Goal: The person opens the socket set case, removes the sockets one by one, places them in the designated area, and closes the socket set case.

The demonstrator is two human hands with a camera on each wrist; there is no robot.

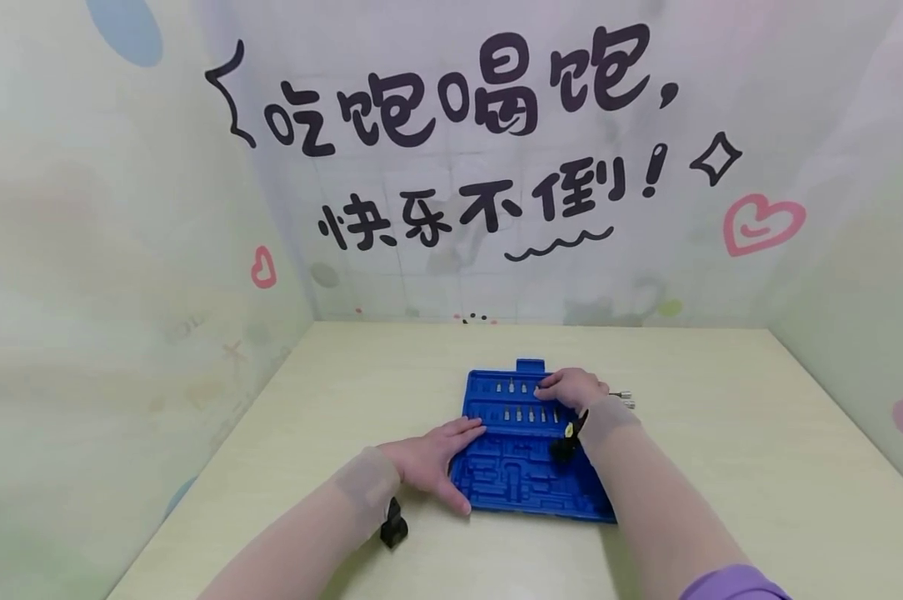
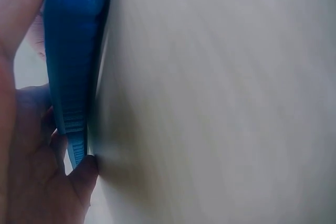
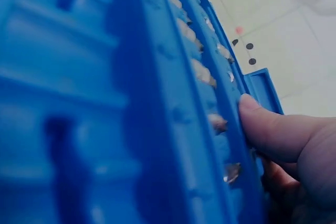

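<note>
A blue plastic tool case (image 1: 534, 508) lies unfolded on the table, with small metal bits (image 1: 519, 414) standing in two rows of slots in its far half. Its near half has moulded recesses. My left hand (image 1: 429, 462) rests along the case's left edge, fingers stretched over the rim and thumb out by the near corner. At the back row, my right hand (image 1: 571, 388) pinches with thumb (image 3: 268, 127) and fingertips beside the standing bits. A small metal glint shows under that thumb, but the bit there is mostly hidden.
Two silver metal pieces (image 1: 626, 399) stick out beyond my right hand, on the case's right. A latch tab (image 1: 530, 365) projects from the far edge. Printed walls (image 1: 436, 283) enclose the table's (image 1: 376, 375) back and sides. Black wrist cameras (image 1: 394, 529) hang below both wrists.
</note>
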